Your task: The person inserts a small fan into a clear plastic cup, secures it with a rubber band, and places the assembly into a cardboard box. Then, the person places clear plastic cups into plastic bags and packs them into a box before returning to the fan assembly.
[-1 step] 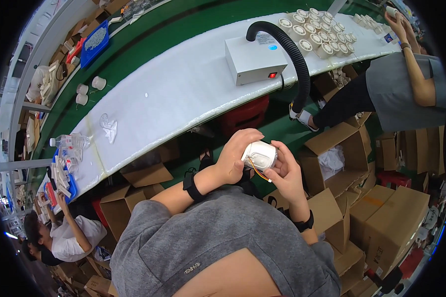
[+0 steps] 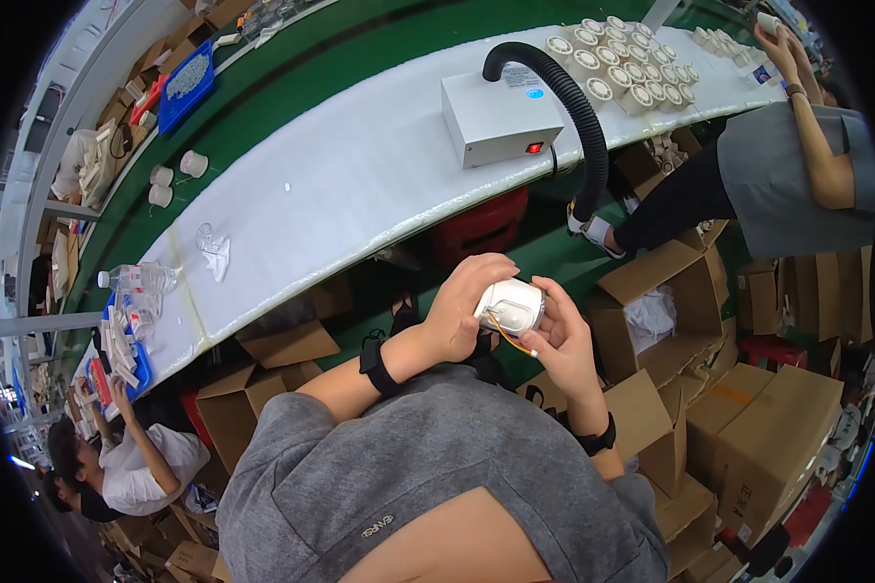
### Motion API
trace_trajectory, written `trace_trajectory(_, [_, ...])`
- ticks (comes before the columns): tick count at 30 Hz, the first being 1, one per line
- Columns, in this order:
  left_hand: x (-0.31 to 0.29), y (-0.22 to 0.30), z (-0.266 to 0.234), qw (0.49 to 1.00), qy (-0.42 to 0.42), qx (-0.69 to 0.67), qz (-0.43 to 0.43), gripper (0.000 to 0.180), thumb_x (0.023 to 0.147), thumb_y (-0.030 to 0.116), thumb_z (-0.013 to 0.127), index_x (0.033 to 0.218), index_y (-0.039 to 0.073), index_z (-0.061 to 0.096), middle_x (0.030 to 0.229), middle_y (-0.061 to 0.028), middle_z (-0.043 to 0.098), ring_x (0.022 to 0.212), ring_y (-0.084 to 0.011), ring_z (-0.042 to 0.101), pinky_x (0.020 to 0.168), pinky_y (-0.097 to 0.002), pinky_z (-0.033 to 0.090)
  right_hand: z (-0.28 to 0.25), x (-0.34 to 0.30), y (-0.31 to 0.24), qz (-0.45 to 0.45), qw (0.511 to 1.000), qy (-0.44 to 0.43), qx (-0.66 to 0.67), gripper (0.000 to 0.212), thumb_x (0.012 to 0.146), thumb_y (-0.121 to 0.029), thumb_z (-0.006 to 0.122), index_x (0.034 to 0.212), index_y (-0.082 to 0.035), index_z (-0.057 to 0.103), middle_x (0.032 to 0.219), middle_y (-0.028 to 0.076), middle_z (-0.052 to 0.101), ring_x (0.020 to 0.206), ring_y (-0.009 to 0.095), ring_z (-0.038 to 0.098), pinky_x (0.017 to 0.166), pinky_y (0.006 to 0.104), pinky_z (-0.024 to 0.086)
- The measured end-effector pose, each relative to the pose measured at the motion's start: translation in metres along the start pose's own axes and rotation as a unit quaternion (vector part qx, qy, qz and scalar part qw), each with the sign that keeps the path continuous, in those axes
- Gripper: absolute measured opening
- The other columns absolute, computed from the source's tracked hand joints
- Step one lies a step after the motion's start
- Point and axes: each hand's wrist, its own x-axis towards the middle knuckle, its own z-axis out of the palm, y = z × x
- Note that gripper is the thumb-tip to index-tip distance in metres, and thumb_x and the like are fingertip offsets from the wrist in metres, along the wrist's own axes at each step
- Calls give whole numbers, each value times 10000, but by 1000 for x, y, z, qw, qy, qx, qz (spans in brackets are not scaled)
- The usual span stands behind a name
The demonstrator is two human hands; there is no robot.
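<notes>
Between both hands, in front of my chest, is a white rounded plastic housing [image 2: 513, 303] with a clear rim on its right side. Thin coloured wires [image 2: 504, 336] with a small white plug come out of its lower left and hang toward my right thumb. My left hand [image 2: 461, 309] wraps round the housing's left end, fingers over the top. My right hand [image 2: 564, 342] grips the other end, with the thumb low by the wires and the fingers curled behind the clear rim. The fingertips behind the housing are hidden.
Ahead stretches a white-covered table [image 2: 331, 185] bearing a grey box machine [image 2: 501, 121] with a black ribbed hose [image 2: 593, 126] over the near edge. Several round white units [image 2: 632, 68] stand farther right. Open cartons [image 2: 651, 301] sit at right; a co-worker [image 2: 797, 165] stands beyond.
The wires and their plug have shifted slightly to the right, and my right thumb has moved a little. Both hands keep their hold on the housing.
</notes>
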Motion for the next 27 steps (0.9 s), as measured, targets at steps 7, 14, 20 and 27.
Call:
trace_trajectory(7, [-2,2,2,999,-12,-30,-13,724,806,577,140,1070,-32,430,1070,-214,449,1013,-353,426,860,-384,333,-1,-6,-6,2,997,-32,-64,580,740,-56,581,1220,26,265,1122,167,437,1004,203,484,829,285,403])
trace_trajectory(14, [-3,6,-6,993,52,-101,-44,841,747,670,168,1169,-30,366,1163,-203,400,1039,-283,429,843,-353,362,24,6,-5,-8,996,-40,-79,530,754,-52,563,1204,33,296,1087,154,468,974,205,506,822,284,411])
trace_trajectory(20, [-34,-10,-65,972,88,-130,-177,870,736,685,198,1234,-24,276,1233,-193,334,1131,-272,355,894,-351,322,76,54,16,20,994,-72,-82,480,750,-40,570,1172,29,351,913,136,555,677,104,561,548,203,458])
trace_trajectory(27, [-79,-85,-187,897,365,-179,-175,700,825,553,212,1292,33,159,1282,-186,278,1159,-276,319,931,-366,275,200,195,48,127,928,-274,-219,431,770,-99,565,1141,33,391,707,93,565,530,108,530,458,212,435])
